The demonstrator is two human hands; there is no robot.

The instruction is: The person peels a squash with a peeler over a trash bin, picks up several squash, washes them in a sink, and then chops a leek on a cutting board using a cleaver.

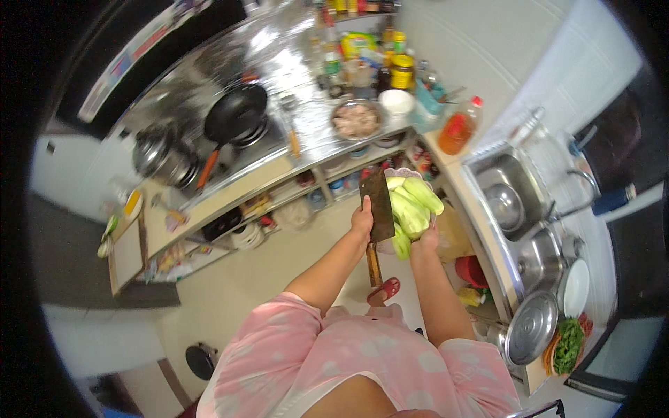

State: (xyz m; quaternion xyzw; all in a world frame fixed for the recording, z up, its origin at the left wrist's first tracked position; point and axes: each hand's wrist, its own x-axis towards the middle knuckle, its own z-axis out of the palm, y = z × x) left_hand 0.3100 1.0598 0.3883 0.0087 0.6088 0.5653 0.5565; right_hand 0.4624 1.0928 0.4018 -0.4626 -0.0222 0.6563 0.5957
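My left hand [362, 218] grips a cleaver [377, 206] by its broad dark blade, thumb on the upper face. The wooden handle points back towards me. Whether the fingers underneath also hold the basket is hidden. Beside the blade, a pale pink plastic basket [401, 172] with a scalloped rim carries several peeled light-green vegetables [413, 209], perhaps gourds. My right hand [429, 237] holds the basket's near right side, its fingers partly hidden below. Both hands are out in front of me, above the floor.
Ahead, a foil-covered counter bears a black wok [238, 112], a steel pot [164, 157] and a bowl of raw meat pieces [357, 120]. At right are a double sink [515, 188], a pot lid [532, 328] and leafy greens [568, 346]. A cutting board [128, 256] lies at left.
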